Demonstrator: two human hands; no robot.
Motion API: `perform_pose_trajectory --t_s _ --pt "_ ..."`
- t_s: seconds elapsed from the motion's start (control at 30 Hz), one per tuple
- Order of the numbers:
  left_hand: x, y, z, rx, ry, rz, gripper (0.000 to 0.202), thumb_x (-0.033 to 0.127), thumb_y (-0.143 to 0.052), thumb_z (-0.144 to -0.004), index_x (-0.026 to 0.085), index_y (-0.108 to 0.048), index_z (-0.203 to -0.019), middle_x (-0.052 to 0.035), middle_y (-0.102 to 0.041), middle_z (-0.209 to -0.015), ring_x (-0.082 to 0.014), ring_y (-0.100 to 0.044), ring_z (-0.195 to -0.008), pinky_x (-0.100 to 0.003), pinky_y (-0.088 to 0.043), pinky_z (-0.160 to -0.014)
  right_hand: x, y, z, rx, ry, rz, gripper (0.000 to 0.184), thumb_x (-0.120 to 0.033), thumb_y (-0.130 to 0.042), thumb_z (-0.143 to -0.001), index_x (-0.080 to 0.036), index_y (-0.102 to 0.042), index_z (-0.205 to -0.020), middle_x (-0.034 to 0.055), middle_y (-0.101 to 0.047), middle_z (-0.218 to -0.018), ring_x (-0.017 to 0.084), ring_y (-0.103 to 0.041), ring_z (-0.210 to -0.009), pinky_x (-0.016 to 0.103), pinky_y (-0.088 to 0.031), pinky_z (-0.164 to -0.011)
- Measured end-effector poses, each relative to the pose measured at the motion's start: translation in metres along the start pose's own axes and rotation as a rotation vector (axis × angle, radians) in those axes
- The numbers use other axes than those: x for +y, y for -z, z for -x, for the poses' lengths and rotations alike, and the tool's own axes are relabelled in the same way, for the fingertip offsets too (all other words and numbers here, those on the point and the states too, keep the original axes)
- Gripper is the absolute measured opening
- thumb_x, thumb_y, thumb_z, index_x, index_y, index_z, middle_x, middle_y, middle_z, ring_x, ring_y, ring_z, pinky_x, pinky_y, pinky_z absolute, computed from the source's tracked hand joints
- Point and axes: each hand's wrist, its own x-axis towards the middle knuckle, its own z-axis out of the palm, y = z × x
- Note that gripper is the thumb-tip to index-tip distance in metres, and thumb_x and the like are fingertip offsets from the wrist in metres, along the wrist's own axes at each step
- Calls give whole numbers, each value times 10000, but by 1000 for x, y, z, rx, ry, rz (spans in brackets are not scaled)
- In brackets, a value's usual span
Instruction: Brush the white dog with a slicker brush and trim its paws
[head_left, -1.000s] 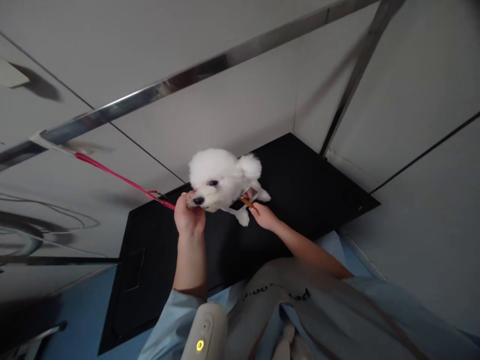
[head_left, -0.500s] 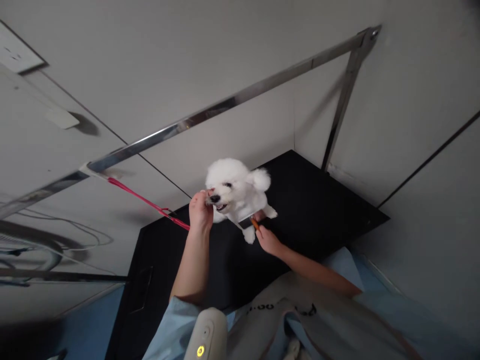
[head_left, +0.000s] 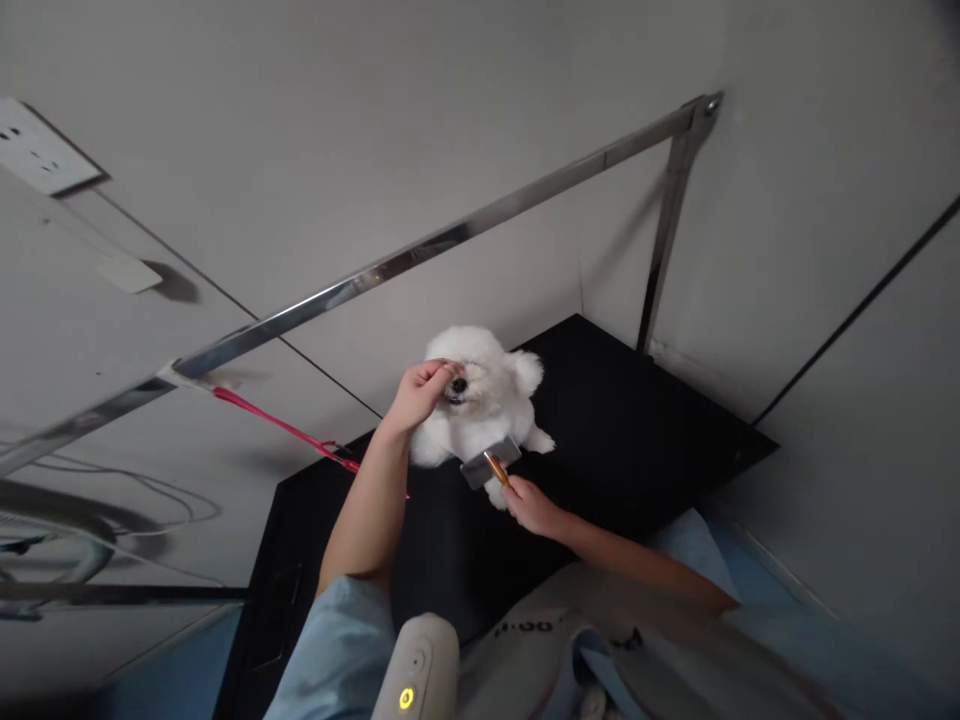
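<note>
A fluffy white dog (head_left: pixel 480 415) sits on a black grooming table (head_left: pixel 600 430), its face turned toward me. Beside its nose, my left hand (head_left: pixel 421 393) is closed on the muzzle, with thumb and fingers pinched together and covering part of the face. My right hand (head_left: pixel 532 505) grips the orange-brown handle of a slicker brush (head_left: pixel 474 470). The brush's flat grey head is at the dog's lower chest, in front of a foreleg; its bristle side is hidden from me.
A chrome bar frame (head_left: pixel 420 255) spans above the table. From it a red leash (head_left: pixel 277 420) runs down behind my left forearm. Wall sockets (head_left: pixel 45 150) are at upper left, and a pale device with a yellow light (head_left: pixel 420 665) stands at the bottom.
The dog's head has turned to face me more directly, and my left hand has moved right and up with the muzzle. The brush has tilted, showing its flat back, and lies slightly lower.
</note>
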Motion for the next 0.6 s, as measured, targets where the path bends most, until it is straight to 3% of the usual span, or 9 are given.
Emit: perform_pose_trajectory --t_s 0.07,0.17,0.3,0.37,0.47,0.53,0.6 --pt "11 2 -12 -136 52 -11 165 258 -723 -724 143 -686 -612 -100 -701 -774 -161 -616 -701 -245 -461 -651 -10 8 -11 21 33 -126 266 -355 -354 -944 -238 -542 -796 10 -615 -655 170 -602 -618 298 -472 -611" --pt "22 0 -35 -267 165 120 219 196 -765 -664 149 -616 -510 -104 -696 -749 -179 -634 -744 -263 -480 -688 -15 15 -25 91 28 -133 195 -328 -433 -904 -216 -500 -759 3 -580 -676 160 -576 -664 286 -457 -643" --pt "20 -20 -61 -385 191 175 219 152 -780 -617 164 -598 -495 -104 -698 -743 -213 -650 -804 -295 -493 -716 -2 6 -19 96 -49 -283 327 -368 -504 -844 -219 -386 -578 -33 -433 -508 126 -453 -498 255 -373 -498" --pt "12 -37 -65 -426 93 81 253 179 -762 -643 163 -578 -470 -120 -709 -800 -201 -644 -797 -278 -480 -697 -3 10 -20 233 -31 -509 346 -425 -476 -851 -222 -387 -585 -43 -402 -481 113 -407 -472 250 -361 -486" --pt "2 -60 -65 -433 -35 -29 311 257 -728 -700 160 -562 -456 -122 -711 -879 -171 -619 -735 -256 -452 -646 -25 33 -41 510 68 -847 254 -444 -479 -835 -219 -462 -718 -48 -447 -538 107 -437 -507 242 -393 -526" --pt "1 -65 -67 -478 -38 -48 314 312 -732 -708 160 -579 -480 -106 -706 -859 -155 -594 -687 -250 -437 -617 -42 53 -61 579 98 -978 215 -412 -566 -760 -221 -467 -775 -65 -450 -569 92 -433 -496 224 -376 -504" --pt "4 -60 -78 -617 34 -71 304 376 -738 -708 153 -620 -540 -89 -694 -795 -148 -576 -665 -247 -433 -613 -51 69 -76 633 67 -1029 247 -377 -622 -681 -218 -438 -723 -82 -423 -552 77 -405 -463 209 -330 -463"
